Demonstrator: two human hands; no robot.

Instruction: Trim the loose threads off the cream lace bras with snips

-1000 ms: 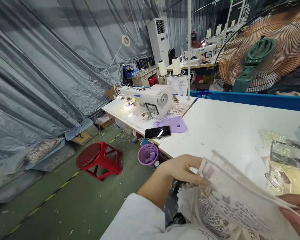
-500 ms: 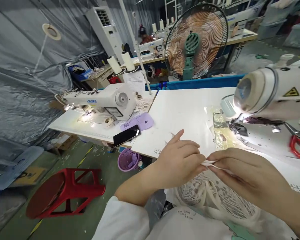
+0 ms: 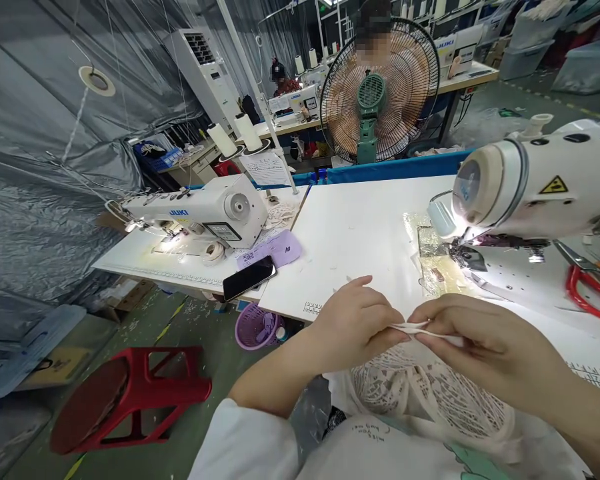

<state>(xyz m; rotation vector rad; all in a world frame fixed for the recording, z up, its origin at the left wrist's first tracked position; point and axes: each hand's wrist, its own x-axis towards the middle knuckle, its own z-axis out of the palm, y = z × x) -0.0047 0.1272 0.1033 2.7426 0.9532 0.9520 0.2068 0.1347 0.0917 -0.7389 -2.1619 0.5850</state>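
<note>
My left hand [image 3: 356,327] and my right hand [image 3: 480,337] meet at the front edge of the white table [image 3: 370,227]. Both pinch a thin white strap [image 3: 420,329] between their fingertips. The strap belongs to a white lace garment [image 3: 430,400] that hangs from the hands into my lap. Just right of the hands stands a white sewing machine [image 3: 535,180], its needle area lit over a clear plastic sheet [image 3: 433,257].
A second sewing machine [image 3: 200,213] stands on the left table with a black phone [image 3: 249,278] and purple card [image 3: 273,249]. A purple basket [image 3: 257,327] and red stool [image 3: 125,397] sit on the floor. A standing fan [image 3: 380,90] is behind; red-handled scissors [image 3: 593,290] lie at right.
The view has swung right from the left table to my own machine. My hands came together, from holding the lace spread wide to pinching its strap between both fingertips.
</note>
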